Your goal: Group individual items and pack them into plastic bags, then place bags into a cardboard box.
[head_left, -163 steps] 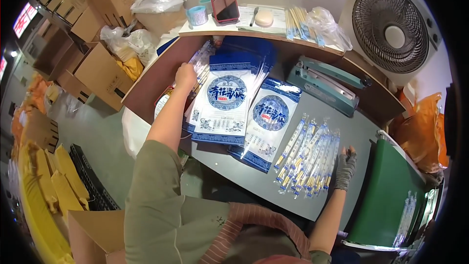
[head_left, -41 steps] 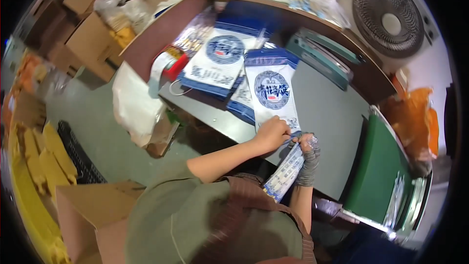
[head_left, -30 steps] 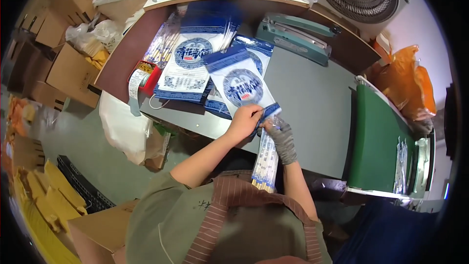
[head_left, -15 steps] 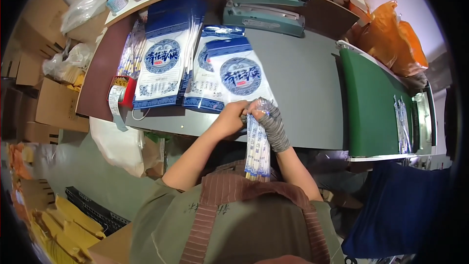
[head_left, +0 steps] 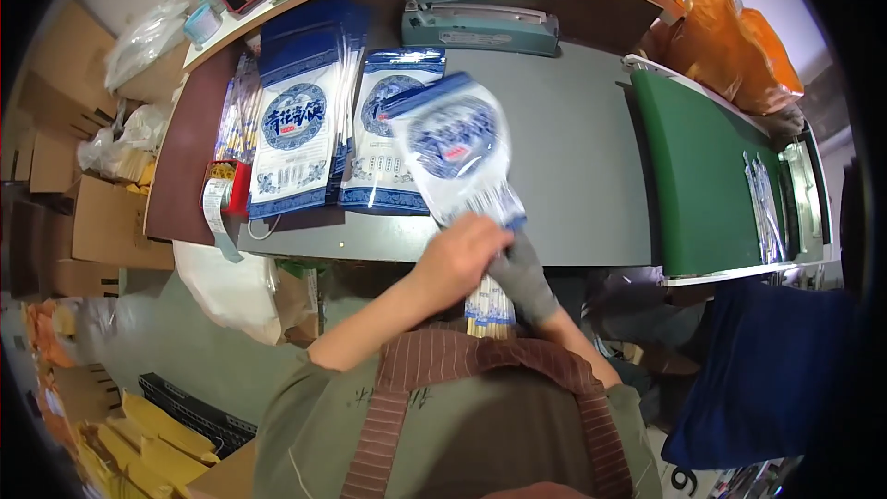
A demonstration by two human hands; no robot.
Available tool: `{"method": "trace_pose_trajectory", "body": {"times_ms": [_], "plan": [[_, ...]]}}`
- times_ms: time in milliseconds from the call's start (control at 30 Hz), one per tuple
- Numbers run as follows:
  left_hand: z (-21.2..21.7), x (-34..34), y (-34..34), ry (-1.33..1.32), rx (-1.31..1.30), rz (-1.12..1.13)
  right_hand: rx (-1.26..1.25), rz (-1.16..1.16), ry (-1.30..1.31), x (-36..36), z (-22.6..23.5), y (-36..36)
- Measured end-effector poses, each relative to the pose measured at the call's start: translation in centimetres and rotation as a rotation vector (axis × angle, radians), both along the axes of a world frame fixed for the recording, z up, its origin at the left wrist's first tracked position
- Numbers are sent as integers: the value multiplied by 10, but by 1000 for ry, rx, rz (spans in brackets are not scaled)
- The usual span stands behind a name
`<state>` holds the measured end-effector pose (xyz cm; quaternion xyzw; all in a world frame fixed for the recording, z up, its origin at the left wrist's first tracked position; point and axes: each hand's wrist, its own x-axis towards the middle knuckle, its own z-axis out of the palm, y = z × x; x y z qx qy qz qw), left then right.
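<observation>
My left hand (head_left: 462,257) is closed on the near end of a blue-and-white printed plastic bag (head_left: 455,152), which is blurred and tilted over the desk edge. Right up against it, my right hand (head_left: 527,279), wrapped in a grey covering, grips a bundle of paper-sleeved chopsticks (head_left: 490,307). Their bare tips point toward my apron, and their upper ends are hidden behind my hands. Flat on the desk to the left lie a stack of matching bags (head_left: 296,125) and another smaller pile of bags (head_left: 383,157).
A green bag sealer (head_left: 480,32) stands at the back of the grey desk (head_left: 591,166). At the left are a red tape holder (head_left: 242,187) and more sleeved chopsticks (head_left: 238,120). A green board (head_left: 693,176) stands right, with an orange bag (head_left: 735,46) behind it.
My left hand has come over the bag's near end. The chopstick bundle and right hand have dropped lower, toward my body. The bag has swung and blurred; the whole view has shifted slightly.
</observation>
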<state>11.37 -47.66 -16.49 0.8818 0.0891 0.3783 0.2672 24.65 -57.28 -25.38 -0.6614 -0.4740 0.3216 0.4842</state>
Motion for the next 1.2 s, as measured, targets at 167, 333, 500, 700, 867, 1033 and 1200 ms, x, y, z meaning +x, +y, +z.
{"method": "trace_pose_trajectory", "body": {"times_ms": [167, 333, 500, 700, 867, 1033, 1200], "plan": [[-5, -31, -20, 220, -239, -408, -169, 39, 530, 3, -1, -100], [5, 10, 2, 163, 23, -210, -250, -331, -655, 11, 55, -16], [-20, 11, 12, 248, 91, 212, -116, -345, -648, 43, 50, 9], [-49, -10, 6, 229, 37, 280, -5, -380, -737, 36, 35, -2], [-24, 20, 23, 311, -142, 265, -185, -320, -716, 70, 45, 30], [-33, 35, 42, 398, -113, 366, -150, -349, -584, 65, 45, 27], [-47, 22, 31, 105, -240, 273, 37, -336, -674, 45, 41, -8]]}}
